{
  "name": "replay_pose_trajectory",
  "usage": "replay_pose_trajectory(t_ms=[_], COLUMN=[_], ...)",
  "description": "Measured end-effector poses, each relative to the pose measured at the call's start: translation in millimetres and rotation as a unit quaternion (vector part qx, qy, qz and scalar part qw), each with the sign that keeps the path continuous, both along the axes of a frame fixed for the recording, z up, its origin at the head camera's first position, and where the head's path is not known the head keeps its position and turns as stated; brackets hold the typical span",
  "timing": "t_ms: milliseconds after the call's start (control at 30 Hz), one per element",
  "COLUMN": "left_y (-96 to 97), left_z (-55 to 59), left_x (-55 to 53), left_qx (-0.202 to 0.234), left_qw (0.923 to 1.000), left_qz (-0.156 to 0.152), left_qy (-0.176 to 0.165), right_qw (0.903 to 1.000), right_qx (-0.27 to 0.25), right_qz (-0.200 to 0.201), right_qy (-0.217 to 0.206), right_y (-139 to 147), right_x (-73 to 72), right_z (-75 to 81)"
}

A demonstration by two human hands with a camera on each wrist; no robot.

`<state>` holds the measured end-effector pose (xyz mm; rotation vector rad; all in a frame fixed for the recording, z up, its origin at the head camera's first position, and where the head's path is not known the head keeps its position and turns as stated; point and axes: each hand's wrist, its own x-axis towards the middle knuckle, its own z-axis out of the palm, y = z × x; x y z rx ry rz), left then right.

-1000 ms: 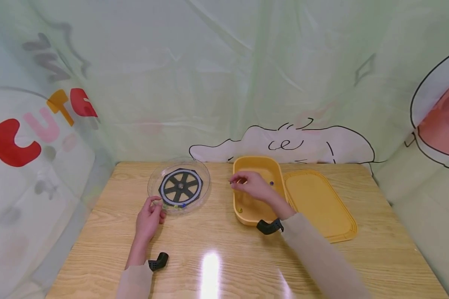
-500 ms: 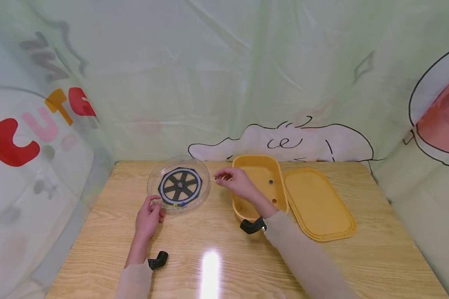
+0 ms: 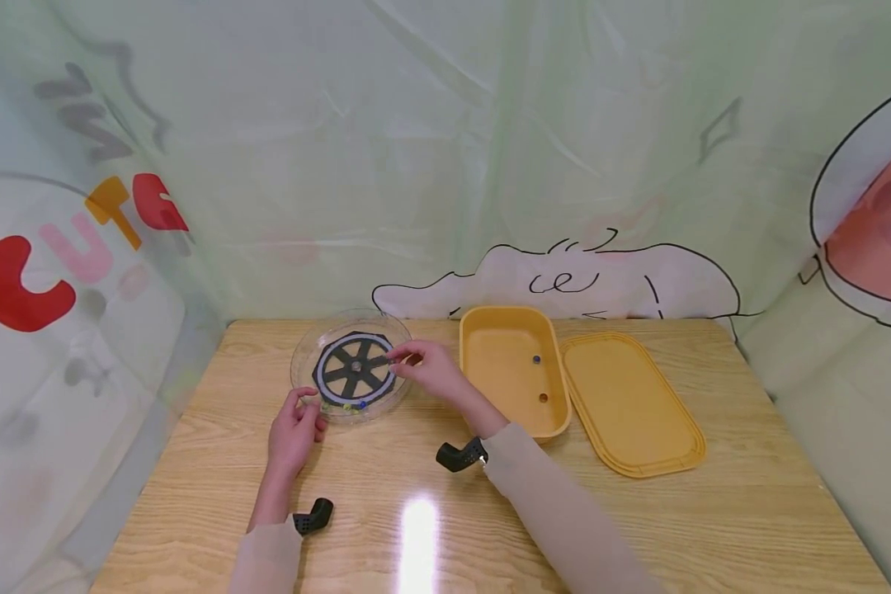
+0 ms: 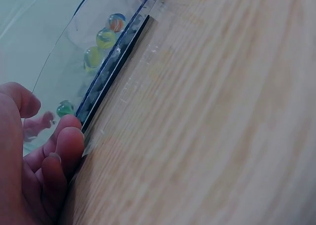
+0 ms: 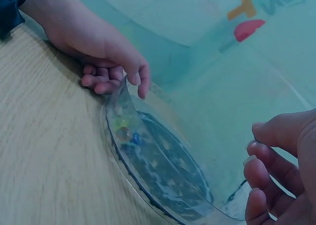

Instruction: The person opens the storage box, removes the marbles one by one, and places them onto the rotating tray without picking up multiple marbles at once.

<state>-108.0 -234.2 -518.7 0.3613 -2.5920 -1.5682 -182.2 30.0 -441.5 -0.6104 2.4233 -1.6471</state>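
Observation:
A round clear plastic dish point(image 3: 302, 345) with a dark spoked wheel pattern point(image 3: 356, 367) in its base lies on the table. Inside its near wall sit several glass marbles, among them a green marble point(image 4: 65, 108), a yellow marble point(image 4: 105, 38) and a blue marble point(image 3: 363, 404). My left hand point(image 3: 292, 431) grips the dish's near-left rim, index finger over the wall and the others curled outside. Over the dish's right side is my right hand point(image 3: 432, 371), thumb and index fingertip pinching a small marble, mostly hidden by the fingers.
Right of the dish stands a yellow box point(image 3: 560, 371) holding a dark blue marble point(image 3: 537, 359) and an orange-brown marble point(image 3: 543, 398). Its yellow lid point(image 3: 634, 404) lies flat at its right side. A printed curtain point(image 3: 416, 165) hangs along the table's back edge.
My right hand has moved left with the pinched marble, from above the yellow box to the dish's right side. The orange-brown marble has come into view. My left hand stays at the rim.

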Motion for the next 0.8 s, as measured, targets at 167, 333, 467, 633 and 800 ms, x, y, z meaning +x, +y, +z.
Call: replay_pose_trajectory(t_ms=[167, 333, 467, 633, 800], left_y=[0.3, -0.2, -1.6, -2.0, -0.4], left_z=[0.0, 0.2, 0.4, 0.4, -0.4], left_x=[0.8, 1.3, 1.2, 0.7, 0.1], left_qx=[0.000, 0.004, 0.007, 0.011, 0.016], left_qw=[1.0000, 1.0000, 0.9999, 0.9999, 0.9998], left_qz=[0.002, 0.001, 0.002, 0.001, -0.001], left_qy=[0.002, 0.008, 0.010, 0.008, 0.012], right_qw=[0.9999, 0.9998, 0.9997, 0.9996, 0.9995], right_qx=[0.005, 0.003, 0.003, 0.009, 0.012], right_qz=[0.007, 0.012, 0.012, 0.002, -0.001], right_qy=[-0.005, -0.013, -0.021, -0.028, -0.028], right_y=[-9, -17, -23, -27, -28], right_x=[1.8, 3.6, 4.8, 6.3, 7.1], right_z=[-6.7, -11.3, -13.2, -12.5, -13.2])
